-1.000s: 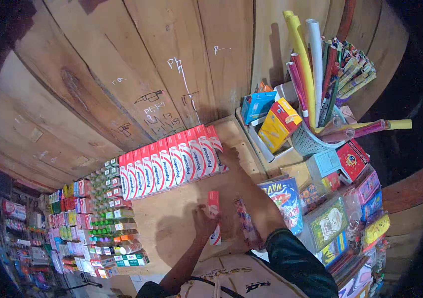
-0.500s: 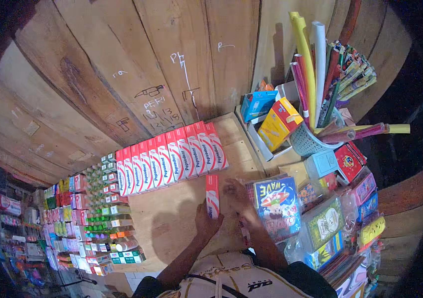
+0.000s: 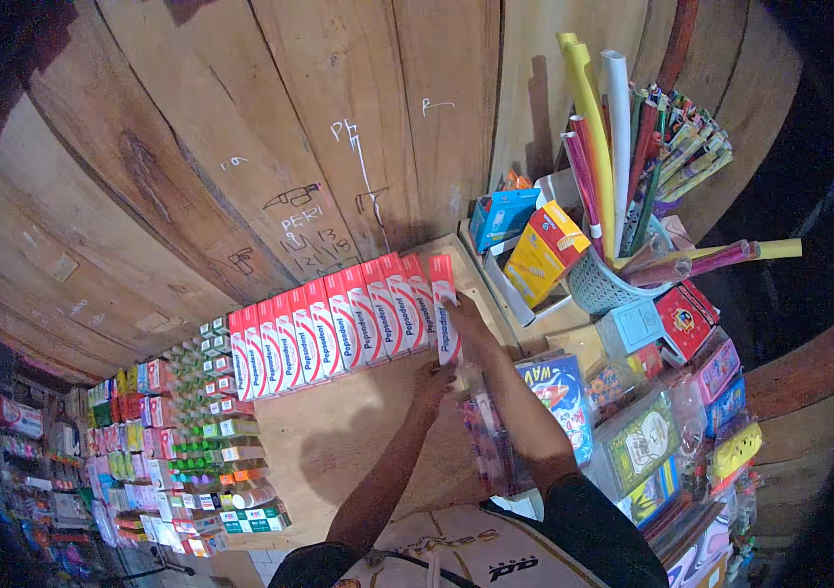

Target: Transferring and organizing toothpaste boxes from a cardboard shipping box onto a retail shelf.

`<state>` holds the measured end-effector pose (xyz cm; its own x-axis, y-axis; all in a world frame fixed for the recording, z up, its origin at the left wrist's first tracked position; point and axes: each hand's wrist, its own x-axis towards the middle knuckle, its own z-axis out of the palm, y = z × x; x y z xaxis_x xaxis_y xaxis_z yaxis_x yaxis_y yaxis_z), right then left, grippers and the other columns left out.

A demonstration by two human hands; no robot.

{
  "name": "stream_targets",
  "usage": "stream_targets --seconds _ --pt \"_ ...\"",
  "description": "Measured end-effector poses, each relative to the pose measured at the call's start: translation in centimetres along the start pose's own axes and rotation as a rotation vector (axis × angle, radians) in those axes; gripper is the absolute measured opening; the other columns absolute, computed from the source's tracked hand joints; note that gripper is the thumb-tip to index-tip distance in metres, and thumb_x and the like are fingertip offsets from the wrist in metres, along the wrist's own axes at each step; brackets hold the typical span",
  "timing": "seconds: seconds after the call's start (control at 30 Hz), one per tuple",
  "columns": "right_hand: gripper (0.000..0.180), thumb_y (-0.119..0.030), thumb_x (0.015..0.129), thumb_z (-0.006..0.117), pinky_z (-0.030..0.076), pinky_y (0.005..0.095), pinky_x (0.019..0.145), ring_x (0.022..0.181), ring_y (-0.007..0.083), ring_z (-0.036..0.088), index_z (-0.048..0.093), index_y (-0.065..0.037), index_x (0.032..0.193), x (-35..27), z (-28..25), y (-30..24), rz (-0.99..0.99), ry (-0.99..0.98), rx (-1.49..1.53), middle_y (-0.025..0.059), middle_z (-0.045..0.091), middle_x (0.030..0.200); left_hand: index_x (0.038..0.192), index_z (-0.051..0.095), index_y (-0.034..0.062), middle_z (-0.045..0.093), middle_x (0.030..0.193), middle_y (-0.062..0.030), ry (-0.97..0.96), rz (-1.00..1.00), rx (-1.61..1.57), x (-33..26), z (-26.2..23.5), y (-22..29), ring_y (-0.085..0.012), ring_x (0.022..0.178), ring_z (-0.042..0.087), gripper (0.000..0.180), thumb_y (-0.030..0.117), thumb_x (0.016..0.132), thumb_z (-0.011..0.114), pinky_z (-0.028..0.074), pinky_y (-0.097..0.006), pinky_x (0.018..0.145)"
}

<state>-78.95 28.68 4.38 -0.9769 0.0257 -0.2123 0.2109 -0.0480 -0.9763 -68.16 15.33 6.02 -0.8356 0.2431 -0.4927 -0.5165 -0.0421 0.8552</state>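
Red-and-white box (image 3: pixel 444 328) is clasped in my right hand (image 3: pixel 469 318) beside the matching row (image 3: pixel 343 323) on the bench (image 3: pixel 289 426); my left hand (image 3: pixel 430 385) is at its near end, grip unclear

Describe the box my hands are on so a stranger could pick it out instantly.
Along the wooden plank wall runs a long row of red-and-white boxes. Yours is the last box on the right, the only one with the right hand at its side and the left hand at its lower end.

Blue lettering (image 3: pixel 346 338) on red-white boxes (image 3: pixel 330 294); wall (image 3: pixel 456 49) shows letters (image 3: pixel 301 221), seemingly numbers (image 3: pixel 325 243).
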Motion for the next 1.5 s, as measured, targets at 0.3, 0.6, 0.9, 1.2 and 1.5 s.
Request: stream_targets --seconds 0.3,0.6,0.9,1.2,1.5 --pt "0.044 -0.037 0.091 0.049 0.043 0.0445 0.092 0.107 0.0383 0.056 0.057 -0.003 0.117 7.7 3.0 4.1 -0.148 0.118 -0.379 0.0225 0.061 0.112 0.114 0.054 -0.0011 0.060 0.109 -0.0178 -0.044 0.294 -0.530 6.9 -1.6 -5.0 -0.0278 0.107 0.056 0.026 0.011 0.092 0.049 0.047 -0.038 0.095" --pt "0.042 -0.033 0.093 0.053 0.046 0.0344 0.087 0.101 0.0245 0.061 0.058 0.000 0.117 8.9 4.1 4.5 -0.159 0.092 -0.426 0.0177 0.064 0.110 0.125 0.043 -0.0015 0.050 0.124 -0.0186 -0.108 0.030 -1.301 5.3 -1.6 -1.6 -0.0317 0.118 0.048 0.037 0.012 0.091 0.051 0.042 -0.041 0.103" --pt "0.041 -0.036 0.092 0.051 0.045 0.0378 0.088 0.099 0.0287 0.061 0.061 -0.003 0.114 8.3 5.5 4.3 -0.187 0.061 -0.457 0.0169 0.065 0.106 0.128 0.040 0.0008 0.047 0.125 -0.0186 -0.167 0.120 -1.284 5.6 -2.9 -2.7 -0.0317 0.120 0.044 0.044 -0.008 0.086 0.044 0.040 -0.043 0.106" --pt "0.044 -0.036 0.090 0.051 0.046 0.0418 0.087 0.097 0.0365 0.061 0.059 -0.001 0.114 7.7 4.5 3.8 -0.202 0.071 -0.461 0.0225 0.064 0.100 0.126 0.043 -0.0034 0.051 0.124 -0.0194 -0.170 0.001 -1.137 3.4 -2.9 -4.5 -0.0320 0.113 0.052 0.037 0.012 0.093 0.045 0.042 -0.042 0.101" --pt "0.045 -0.025 0.084 0.060 0.036 0.0439 0.099 0.116 0.0353 0.047 0.051 -0.001 0.121 -7.8 5.3 -3.7 -0.286 0.202 -0.740 0.0246 0.054 0.117 0.127 0.046 -0.0026 0.054 0.123 -0.0173 -0.084 0.209 0.123 -10.6 -8.2 -9.6 -0.0296 0.111 0.054 0.041 0.022 0.094 0.048 0.044 -0.041 0.097"
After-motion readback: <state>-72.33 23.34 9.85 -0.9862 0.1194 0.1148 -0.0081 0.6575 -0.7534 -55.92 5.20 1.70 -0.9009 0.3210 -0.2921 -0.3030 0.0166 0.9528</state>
